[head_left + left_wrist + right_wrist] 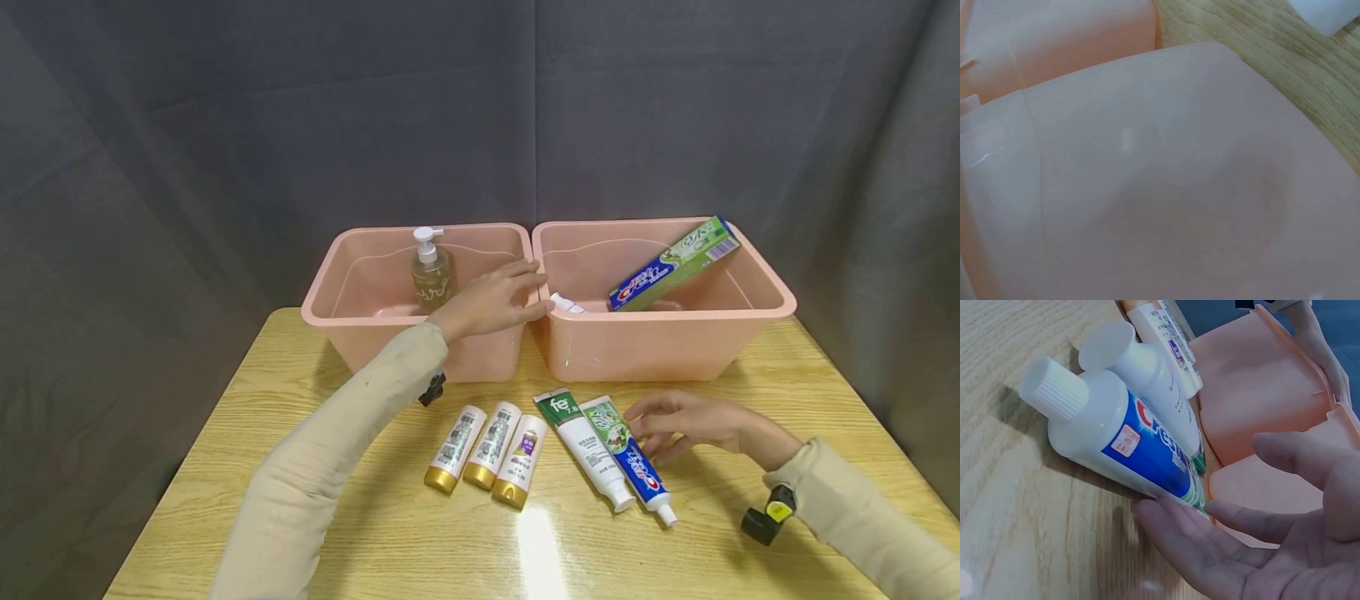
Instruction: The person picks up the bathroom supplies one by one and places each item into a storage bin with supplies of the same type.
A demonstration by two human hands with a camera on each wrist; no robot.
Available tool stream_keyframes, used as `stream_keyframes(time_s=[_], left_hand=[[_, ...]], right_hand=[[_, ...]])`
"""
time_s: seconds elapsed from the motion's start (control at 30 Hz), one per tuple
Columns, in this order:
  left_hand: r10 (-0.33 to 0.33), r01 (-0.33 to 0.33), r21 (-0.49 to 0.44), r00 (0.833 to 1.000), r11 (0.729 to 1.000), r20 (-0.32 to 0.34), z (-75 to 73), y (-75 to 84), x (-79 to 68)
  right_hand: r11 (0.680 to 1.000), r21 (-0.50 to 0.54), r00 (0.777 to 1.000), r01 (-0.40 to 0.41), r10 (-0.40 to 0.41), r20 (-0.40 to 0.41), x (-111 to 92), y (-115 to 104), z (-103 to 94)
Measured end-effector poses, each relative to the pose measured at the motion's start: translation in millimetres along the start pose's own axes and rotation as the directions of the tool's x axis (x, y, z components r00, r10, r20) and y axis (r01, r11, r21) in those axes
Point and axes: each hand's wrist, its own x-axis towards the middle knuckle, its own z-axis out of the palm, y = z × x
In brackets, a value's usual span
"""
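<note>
My left hand [498,296] reaches over the left pink bin [420,321], its extended fingers at the adjoining rims of the two bins. Just beyond its fingertips, a white object [567,305] shows partly inside the right pink bin [667,346]. My right hand [690,425] is beside the Crest toothpaste tube [628,450], fingers loosely bent and not wrapped around it; the right wrist view shows fingertips close to the tube's side. A green-and-white tube [588,450] lies alongside the toothpaste. The left wrist view shows mostly bin wall [1166,156].
Three white tubes with gold caps [491,450] lie on the wooden table [390,542]. A pump bottle [432,275] stands in the left bin. A Crest toothpaste box [675,262] leans inside the right bin. Dark cloth [450,108] hangs behind.
</note>
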Motion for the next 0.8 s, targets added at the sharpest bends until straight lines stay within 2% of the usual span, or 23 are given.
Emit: stream_keyframes(time_s=[0.37, 0.67, 0.8], left_hand=[[0.002, -0.002, -0.008, 1.000, 1.000, -0.004, 0.7, -0.9, -0.8], [-0.003, 0.003, -0.008, 1.000, 1.000, 0.002, 0.9, -0.8, -1.0], [0.000, -0.001, -0.006, 1.000, 1.000, -0.001, 0.8, -0.9, -0.6]], right_hand=[[1.000, 0.001, 0.999, -0.026, 0.026, -0.042, 1.8, 0.5, 6.9], [0.997, 0.075, 0.999, -0.026, 0.029, -0.029, 1.2, 4.1, 5.9], [0.997, 0.070, 0.998, -0.032, 0.035, -0.043, 2.4, 4.4, 7.7]])
